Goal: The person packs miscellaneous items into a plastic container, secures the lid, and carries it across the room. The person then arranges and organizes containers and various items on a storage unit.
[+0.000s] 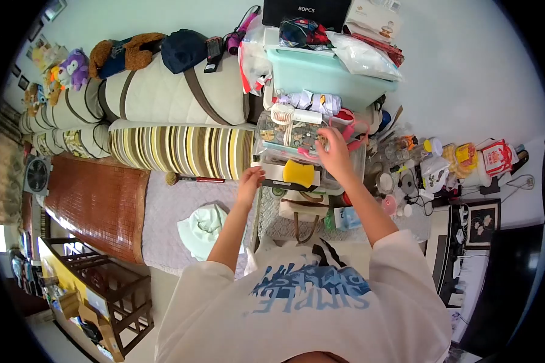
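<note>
My left hand is at the left end of a white and black box, fingers curled together; what they hold, if anything, is too small to name. A yellow sponge lies on that box. Over the right side of a clear plastic bin, my right hand has its fingers bent around something I cannot make out. A small white fan and a white stick-like item lie just left of it, with a pink item to its right.
Behind the bin stands a mint-green box with bags on top. A beige handbag sits in front. Jars and bottles crowd the right side. To the left are a striped cushion, a white hat and a brush.
</note>
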Demonstrator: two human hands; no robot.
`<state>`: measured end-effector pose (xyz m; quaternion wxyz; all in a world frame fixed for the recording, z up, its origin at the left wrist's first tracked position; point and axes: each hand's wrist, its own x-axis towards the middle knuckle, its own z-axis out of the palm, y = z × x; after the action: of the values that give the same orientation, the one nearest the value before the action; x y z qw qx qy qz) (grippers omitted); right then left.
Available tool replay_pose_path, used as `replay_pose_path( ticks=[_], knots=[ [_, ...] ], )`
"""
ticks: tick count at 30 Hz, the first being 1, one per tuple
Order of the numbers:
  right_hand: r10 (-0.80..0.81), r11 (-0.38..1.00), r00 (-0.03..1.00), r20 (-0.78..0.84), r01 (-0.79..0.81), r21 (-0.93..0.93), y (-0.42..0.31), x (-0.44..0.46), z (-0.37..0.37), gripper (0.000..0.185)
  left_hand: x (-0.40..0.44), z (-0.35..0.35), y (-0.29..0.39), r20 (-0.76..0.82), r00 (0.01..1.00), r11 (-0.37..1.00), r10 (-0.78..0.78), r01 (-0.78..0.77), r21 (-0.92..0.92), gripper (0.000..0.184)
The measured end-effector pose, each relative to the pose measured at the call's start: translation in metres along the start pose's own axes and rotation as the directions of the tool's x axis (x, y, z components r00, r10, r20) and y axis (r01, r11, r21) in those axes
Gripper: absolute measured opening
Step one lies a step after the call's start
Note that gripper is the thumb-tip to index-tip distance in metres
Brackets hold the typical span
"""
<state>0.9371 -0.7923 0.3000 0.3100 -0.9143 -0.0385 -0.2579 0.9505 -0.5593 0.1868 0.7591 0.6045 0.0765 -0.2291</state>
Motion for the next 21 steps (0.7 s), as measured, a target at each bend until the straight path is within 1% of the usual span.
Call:
replay_pose_path(
  ticks=[1, 2, 3, 4, 5, 7, 8, 9, 10, 11, 12, 14, 15, 16, 18, 19, 21],
  knots=[
    [-0.004, 1.0, 1.0, 0.001, 0.004, -0.007, -0.001, 0.012, 0.008, 0.02, 0.0, 0.007, -0.001, 0.065, 0.998, 1.0, -0.027, 0.027, -0.005, 0.027],
    [-0.033, 0.995, 0.999, 0.019, 0.035, -0.091, 0.001, 0.023, 0.015, 0.023, 0.0, 0.013, -0.003, 0.129, 0.99, 0.998, -0.053, 0.055, -0.008, 0.027],
    [-0.062, 0.983, 0.997, 0.041, 0.068, -0.172, 0.003, 0.031, 0.023, 0.027, -0.003, 0.018, -0.007, 0.132, 0.99, 0.999, -0.049, 0.052, -0.015, 0.027],
    [-0.066, 0.981, 0.997, 0.042, 0.073, -0.178, 0.006, 0.039, 0.03, 0.027, -0.008, 0.021, -0.014, 0.171, 0.979, 0.994, -0.107, 0.11, -0.007, 0.027],
    [-0.056, 0.967, 0.996, 0.065, 0.071, -0.245, 0.01, 0.045, 0.039, 0.026, -0.014, 0.021, -0.02, 0.21, 0.964, 0.986, -0.163, 0.165, 0.006, 0.027],
    [-0.055, 0.921, 0.991, 0.119, 0.096, -0.379, 0.021, 0.053, 0.052, 0.027, -0.026, 0.017, -0.038, 0.187, 0.952, 0.97, -0.242, 0.245, 0.012, 0.027],
    [-0.068, 0.917, 0.991, 0.113, 0.106, -0.385, 0.022, 0.057, 0.055, 0.027, -0.032, 0.01, -0.05, 0.174, 0.947, 0.963, -0.269, 0.27, 0.022, 0.027],
    [-0.071, 0.886, 0.986, 0.149, 0.131, -0.445, 0.022, 0.058, 0.056, 0.028, -0.037, 0.001, -0.064, 0.16, 0.942, 0.955, -0.295, 0.293, 0.032, 0.027],
    [-0.069, 0.851, 0.98, 0.184, 0.154, -0.502, 0.02, 0.058, 0.056, 0.029, -0.043, -0.007, -0.079, 0.098, 0.941, 0.945, -0.325, 0.328, -0.011, 0.025],
    [-0.078, 0.838, 0.977, 0.197, 0.172, -0.519, 0.017, 0.06, 0.055, 0.029, -0.05, -0.015, -0.092, 0.038, 0.932, 0.931, -0.36, 0.362, -0.058, 0.024],
    [-0.085, 0.834, 0.977, 0.196, 0.177, -0.523, 0.021, 0.063, 0.055, 0.029, -0.06, -0.027, -0.101, 0.006, 0.918, 0.916, -0.396, 0.396, -0.071, 0.025],
    [-0.089, 0.831, 0.95, 0.3, 0.237, -0.503, 0.031, 0.067, 0.055, 0.029, -0.077, -0.045, -0.108, -0.064, 0.884, 0.885, -0.463, 0.457, -0.091, 0.026],
    [-0.106, 0.833, 0.94, 0.326, 0.262, -0.487, 0.03, 0.07, 0.052, 0.027, -0.086, -0.052, -0.106, -0.104, 0.864, 0.87, -0.493, 0.484, -0.097, 0.026],
    [-0.109, 0.832, 0.94, 0.323, 0.264, -0.488, 0.025, 0.072, 0.046, 0.027, -0.092, -0.059, -0.108, -0.104, 0.866, 0.872, -0.489, 0.48, -0.097, 0.026],
    [-0.178, 0.86, 0.885, 0.431, 0.353, -0.368, 0.011, 0.08, 0.028, 0.029, -0.099, -0.074, -0.111, -0.127, 0.855, 0.86, -0.504, 0.482, -0.166, 0.027],
    [-0.186, 0.858, 0.885, 0.427, 0.358, -0.369, 0.001, 0.086, 0.016, 0.029, -0.1, -0.081, -0.114, -0.127, 0.859, 0.864, -0.496, 0.475, -0.168, 0.027],
    [-0.332, 0.859, 0.86, 0.387, 0.445, -0.253, -0.021, 0.098, -0.013, 0.032, -0.101, -0.094, -0.12, -0.154, 0.87, 0.878, -0.468, 0.437, -0.197, 0.028]
  ],
)
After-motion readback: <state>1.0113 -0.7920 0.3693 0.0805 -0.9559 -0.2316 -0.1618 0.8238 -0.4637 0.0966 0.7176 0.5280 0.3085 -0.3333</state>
